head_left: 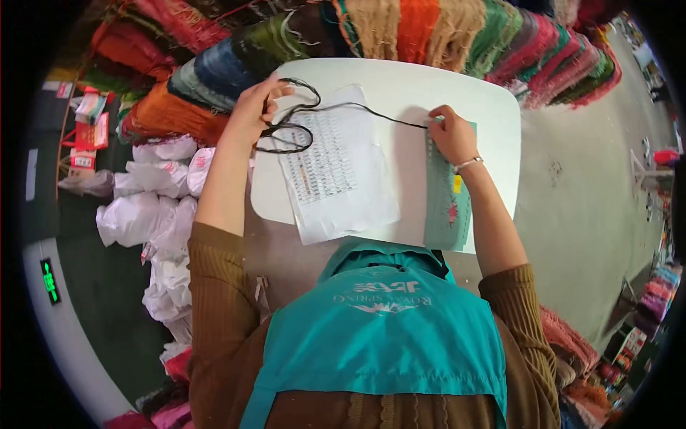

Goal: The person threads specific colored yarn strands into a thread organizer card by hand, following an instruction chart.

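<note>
A black cord runs across the white table. My left hand, at the table's left edge, has its fingers curled round the looped part of the cord. The cord's other end reaches my right hand, whose thumb and fingers are pinched on it. Under my right hand lies a long green card with a yellow mark and a red flower print. Printed sheets with a table of rows lie between my hands, and part of the cord crosses over them.
Hanks of coloured yarn hang behind the table, and more hang at the left. White plastic bags are piled on the left. A teal apron covers my front. Grey floor shows at the right.
</note>
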Available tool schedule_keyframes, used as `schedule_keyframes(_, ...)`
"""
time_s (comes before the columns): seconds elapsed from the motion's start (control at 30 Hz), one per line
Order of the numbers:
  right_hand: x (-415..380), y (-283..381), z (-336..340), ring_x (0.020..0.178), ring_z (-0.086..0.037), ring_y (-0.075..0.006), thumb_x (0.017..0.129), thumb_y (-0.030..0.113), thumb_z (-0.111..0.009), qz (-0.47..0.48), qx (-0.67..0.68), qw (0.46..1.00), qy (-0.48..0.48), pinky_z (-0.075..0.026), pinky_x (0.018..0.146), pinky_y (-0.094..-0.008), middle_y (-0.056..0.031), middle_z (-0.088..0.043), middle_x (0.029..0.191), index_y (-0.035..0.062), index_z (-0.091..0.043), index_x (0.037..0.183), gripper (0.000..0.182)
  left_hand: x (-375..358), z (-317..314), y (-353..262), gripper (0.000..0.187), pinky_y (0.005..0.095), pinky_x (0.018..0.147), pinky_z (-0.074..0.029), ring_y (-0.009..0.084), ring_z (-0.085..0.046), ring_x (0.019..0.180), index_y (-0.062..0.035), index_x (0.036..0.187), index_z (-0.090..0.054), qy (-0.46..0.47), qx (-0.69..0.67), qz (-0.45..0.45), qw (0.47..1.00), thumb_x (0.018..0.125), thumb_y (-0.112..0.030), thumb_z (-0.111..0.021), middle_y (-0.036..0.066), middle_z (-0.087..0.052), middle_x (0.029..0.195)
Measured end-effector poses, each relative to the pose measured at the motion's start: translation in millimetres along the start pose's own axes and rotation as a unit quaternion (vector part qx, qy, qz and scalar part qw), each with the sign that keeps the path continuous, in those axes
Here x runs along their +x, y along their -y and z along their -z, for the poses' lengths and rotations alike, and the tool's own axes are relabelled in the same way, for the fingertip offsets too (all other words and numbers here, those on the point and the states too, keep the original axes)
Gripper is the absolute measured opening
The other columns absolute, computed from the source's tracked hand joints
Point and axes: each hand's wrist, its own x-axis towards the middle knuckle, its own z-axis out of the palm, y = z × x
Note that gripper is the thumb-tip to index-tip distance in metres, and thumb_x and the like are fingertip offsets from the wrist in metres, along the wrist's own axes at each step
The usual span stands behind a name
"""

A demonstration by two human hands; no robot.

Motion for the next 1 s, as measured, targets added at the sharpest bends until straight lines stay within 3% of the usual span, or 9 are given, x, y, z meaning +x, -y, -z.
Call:
schedule_keyframes(0.03, 0, 4, 1, 0.071, -0.064, -0.0330, 0.082, 0.023, -0.058, -0.004, -0.001, 1.000, 0.007, -0.049, 0.064, -0.0430, -0.0123, -0.067, 0.073, 0.0118, -0.062, 0.097, 0.019, -12, 3, -8, 0.032, 0.0180, 0.044, -0.032, 0.0044, -0.044, 0.057, 0.0012, 0.102, -0.063, 0.021, -0.102, 0.025, 0.994, 0.094, -0.029, -0.058, 0.006, -0.066, 0.093)
schedule_keyframes(0.13, 0, 29, -5, 0.068, -0.065, -0.0286, 0.081, 0.018, -0.062, 0.032, 0.083, 0.996, -0.011, -0.050, 0.062, -0.0390, -0.0114, -0.066, 0.071, 0.0095, -0.063, 0.094, 0.016, -41, -4, -9, 0.032, 0.0217, 0.064, -0.043, 0.0092, -0.052, 0.076, 0.0025, 0.110, -0.062, 0.122, -0.142, -0.032, 0.982, 0.095, -0.025, -0.056, 0.007, -0.066, 0.099)
schedule_keyframes(0.17, 0, 39, -6, 0.068, -0.065, -0.0273, 0.081, 0.017, -0.062, 0.046, 0.122, 0.991, -0.019, -0.050, 0.061, -0.0378, -0.0114, -0.066, 0.071, 0.0087, -0.063, 0.094, 0.015, -53, -14, -10, 0.033, 0.0221, 0.065, -0.043, 0.0112, -0.053, 0.077, 0.0026, 0.116, -0.058, 0.147, -0.173, -0.026, 0.974, 0.095, -0.023, -0.054, 0.004, -0.063, 0.094)
schedule_keyframes(0.23, -6, 87, -1, 0.062, -0.061, -0.0105, 0.085, 0.009, -0.062, 0.052, 0.304, 0.950, 0.041, -0.047, 0.052, -0.0249, -0.0059, -0.065, 0.069, 0.0016, -0.062, 0.092, 0.010, -71, -37, -13, 0.031, 0.0234, 0.066, -0.043, 0.0119, -0.053, 0.078, 0.0003, 0.114, -0.058, 0.172, -0.240, 0.015, 0.955, 0.094, -0.023, -0.057, 0.005, -0.063, 0.094)
schedule_keyframes(0.3, -14, 130, 3, 0.061, -0.058, -0.0067, 0.087, 0.010, -0.062, 0.035, 0.435, 0.895, 0.094, -0.045, 0.051, -0.0211, -0.0032, -0.064, 0.072, 0.0002, -0.062, 0.090, 0.011, -73, -53, 0, 0.029, 0.0253, 0.069, -0.044, 0.0122, -0.055, 0.080, -0.0022, 0.112, -0.059, 0.177, -0.302, 0.013, 0.937, 0.093, -0.024, -0.058, 0.005, -0.062, 0.094)
schedule_keyframes(0.43, -21, 161, -2, 0.062, -0.057, -0.0063, 0.087, 0.010, -0.063, 0.041, 0.495, 0.863, 0.095, -0.045, 0.051, -0.0205, -0.0040, -0.066, 0.077, -0.0004, -0.062, 0.088, 0.010, -89, -83, 8, 0.023, 0.0323, 0.088, -0.048, 0.0186, -0.059, 0.100, -0.0036, 0.108, -0.060, 0.158, -0.385, -0.007, 0.909, 0.093, -0.021, -0.058, 0.007, -0.062, 0.109)
schedule_keyframes(0.47, -23, 163, -4, 0.062, -0.057, -0.0061, 0.086, 0.009, -0.063, 0.043, 0.499, 0.862, 0.083, -0.045, 0.051, -0.0204, -0.0043, -0.066, 0.078, -0.0005, -0.062, 0.088, 0.010, -89, -86, 11, 0.023, 0.0352, 0.100, -0.043, 0.0214, -0.054, 0.113, -0.0019, 0.109, -0.059, 0.180, -0.407, -0.008, 0.896, 0.092, -0.018, -0.059, 0.010, -0.059, 0.119)
schedule_keyframes(0.6, -27, 167, -11, 0.059, -0.055, -0.0057, 0.085, 0.007, -0.065, 0.043, 0.515, 0.854, 0.058, -0.045, 0.051, -0.0204, -0.0040, -0.066, 0.079, -0.0019, -0.063, 0.089, 0.010, -92, -99, 13, 0.030, 0.0353, 0.105, -0.035, 0.0220, -0.049, 0.121, 0.0001, 0.116, -0.058, 0.165, -0.371, -0.025, 0.913, 0.091, -0.015, -0.058, 0.013, -0.054, 0.129)
schedule_keyframes(1.0, -27, 145, -16, 0.051, -0.051, -0.0060, 0.086, 0.010, -0.064, -0.092, 0.674, 0.728, 0.081, -0.034, 0.044, -0.0188, -0.0012, -0.061, 0.072, 0.0046, -0.064, 0.087, 0.006, -87, -109, 25, 0.029, 0.0344, 0.095, -0.043, 0.0189, -0.057, 0.104, 0.0029, 0.112, -0.061, 0.142, -0.288, -0.054, 0.945, 0.090, -0.015, -0.058, 0.014, -0.060, 0.120)
